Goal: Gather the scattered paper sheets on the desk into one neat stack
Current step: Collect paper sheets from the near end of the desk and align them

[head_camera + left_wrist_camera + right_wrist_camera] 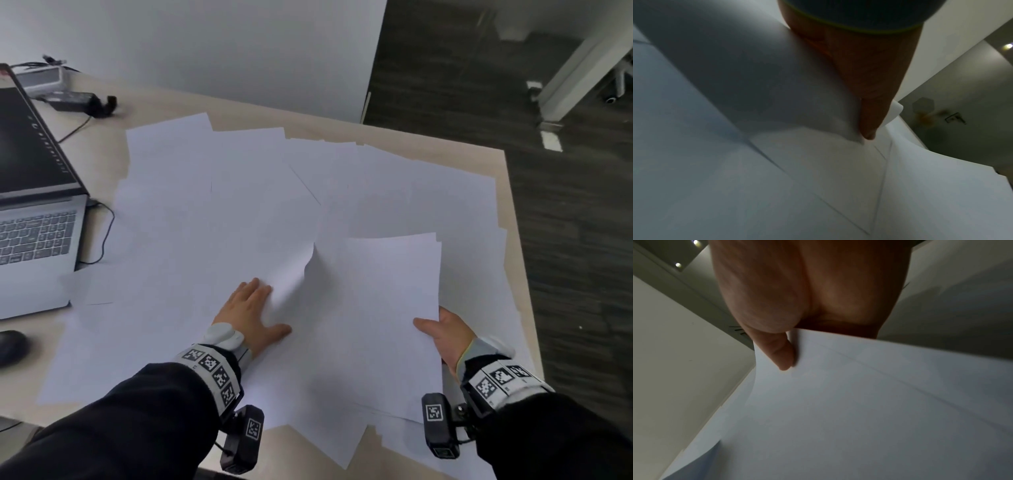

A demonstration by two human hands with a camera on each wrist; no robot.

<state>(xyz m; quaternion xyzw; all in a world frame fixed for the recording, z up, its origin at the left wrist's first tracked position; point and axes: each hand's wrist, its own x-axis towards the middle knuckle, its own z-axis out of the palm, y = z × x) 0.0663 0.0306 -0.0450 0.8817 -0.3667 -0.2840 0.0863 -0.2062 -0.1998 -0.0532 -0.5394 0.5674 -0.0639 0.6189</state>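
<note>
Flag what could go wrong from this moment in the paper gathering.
The right hand pinches a small bundle of sheets by one edge only, so they could fan out or slip. The left hand presses flat beside a buckled sheet, which may crease if pushed further. Sheets overhanging the near desk edge could slide off.

Open laptop (34, 192) at desk's left edge, mouse (10, 346) nearer, power adapter (73, 101) (cabled) behind.

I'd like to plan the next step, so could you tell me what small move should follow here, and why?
Probably draw the left hand rightward, sliding its buckled sheet under the bundle the right hand pinches. The sheet already bulges toward that bundle, while many loose sheets still cover the desk.
</note>
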